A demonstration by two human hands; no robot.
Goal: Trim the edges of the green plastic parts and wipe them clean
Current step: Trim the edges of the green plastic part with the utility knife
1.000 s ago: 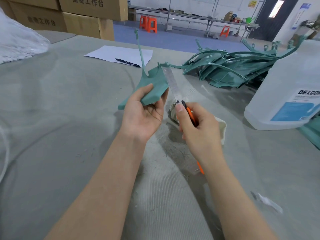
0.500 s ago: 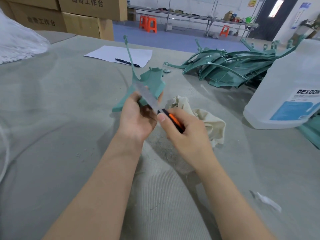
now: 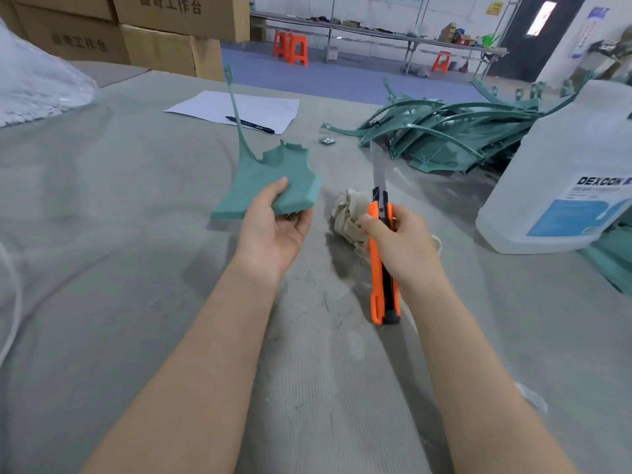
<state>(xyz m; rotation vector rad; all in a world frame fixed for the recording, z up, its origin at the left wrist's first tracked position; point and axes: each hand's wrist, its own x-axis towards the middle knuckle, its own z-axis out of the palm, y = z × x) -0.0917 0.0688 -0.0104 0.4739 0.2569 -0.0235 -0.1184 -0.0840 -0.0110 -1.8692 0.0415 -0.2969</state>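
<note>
My left hand point(image 3: 273, 227) grips a green plastic part point(image 3: 273, 179) by its near edge, thumb on top; a thin curved arm of the part sticks upward. My right hand point(image 3: 403, 248) holds an orange utility knife point(image 3: 381, 265) upright, its blade extended and pointing away, a short gap to the right of the part. A crumpled beige cloth point(image 3: 347, 213) lies on the table between and just beyond my hands. A pile of several more green parts point(image 3: 444, 135) lies at the back right.
A large translucent jug labelled DEXCON point(image 3: 567, 172) stands at the right. A sheet of paper point(image 3: 219, 106) with a pen point(image 3: 249, 124) lies at the back centre, cardboard boxes point(image 3: 154, 39) behind. A clear plastic bag point(image 3: 37, 83) sits far left. The grey table cover point(image 3: 102, 268) has plastic shavings.
My right hand has pulled the knife away from the part to the right and turned the blade upright. The left hand lowered and tilted the part.
</note>
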